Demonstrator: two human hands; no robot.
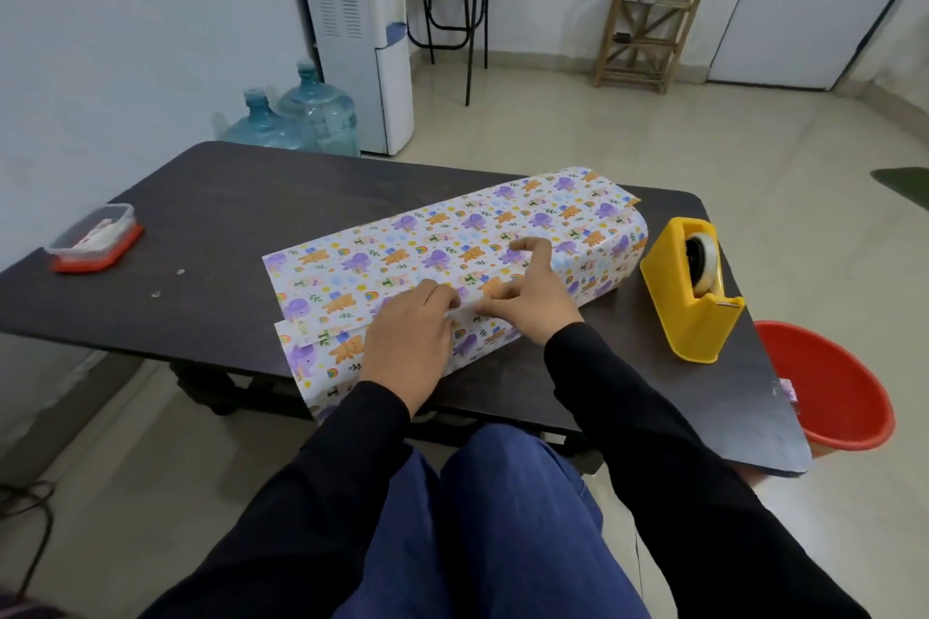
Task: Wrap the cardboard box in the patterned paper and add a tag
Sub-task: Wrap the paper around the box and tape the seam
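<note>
- Clear tub (93, 236), far left of tape dispenser (691, 289): print inside unreadable.
- Paper-covered box (452, 226) is set just left of dispenser, cardboard mostly hidden.
- Left hand (407, 339): fingers flat, seam pressed, nothing gripped.
- Right hand (533, 302): fingers part-curled on seam; pinch cannot be told.
- Step judged: seam closure. Tape needed next; ends, tag outstanding.

**Where everything sits**

In front of you, the patterned paper (452, 236) lies around the box at the middle of the table (211, 216). Your left hand (409, 342) and right hand (528, 297) rest side by side on top of it. A tape dispenser (688, 292) stands just beside it on the right, and a lidded container (95, 239) sits well apart at the left edge. A bucket (844, 397) is on the floor to the table's right. Water bottles (296, 116) stand behind the table.
</note>
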